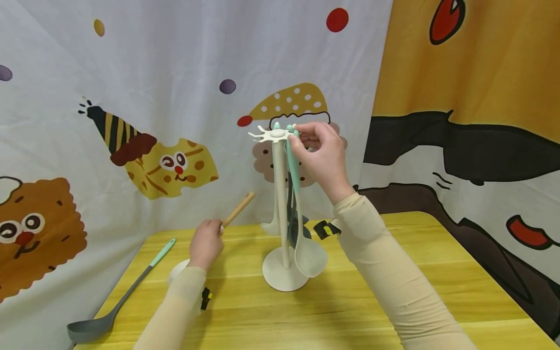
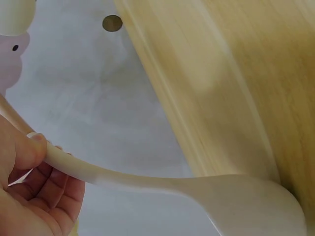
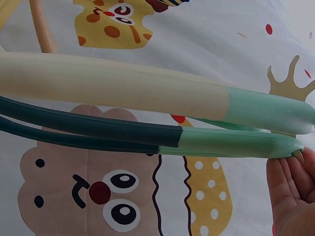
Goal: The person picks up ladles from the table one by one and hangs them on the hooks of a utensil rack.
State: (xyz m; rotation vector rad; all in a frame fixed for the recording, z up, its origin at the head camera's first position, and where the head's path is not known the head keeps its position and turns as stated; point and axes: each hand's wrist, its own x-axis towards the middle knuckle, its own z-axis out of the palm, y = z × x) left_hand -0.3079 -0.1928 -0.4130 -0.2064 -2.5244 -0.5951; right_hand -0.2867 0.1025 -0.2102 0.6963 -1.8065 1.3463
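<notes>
My left hand (image 1: 207, 244) pinches a white spoon-like utensil (image 2: 162, 184) by its neck, where the wooden handle (image 1: 238, 209) begins. Its broad rounded head, partly cut off in the left wrist view, is low over the table. My right hand (image 1: 321, 153) is at the top of a cream utensil rack (image 1: 281, 204), its thumb and forefinger pinching a mint-green handle end (image 1: 296, 132). Which utensil that end belongs to is partly hidden. Below the hand hangs a white ladle (image 1: 310, 257) with a mint-green handle. In the right wrist view the fingertips touch a dark utensil's mint-green handle (image 3: 236, 142).
On the left of the wooden table (image 1: 245, 316) lies a dark grey ladle (image 1: 92, 328) with a mint-green handle. Several utensils hang around the rack's pole, above its round base (image 1: 280, 282). A printed cartoon curtain (image 1: 183, 73) stands behind the table.
</notes>
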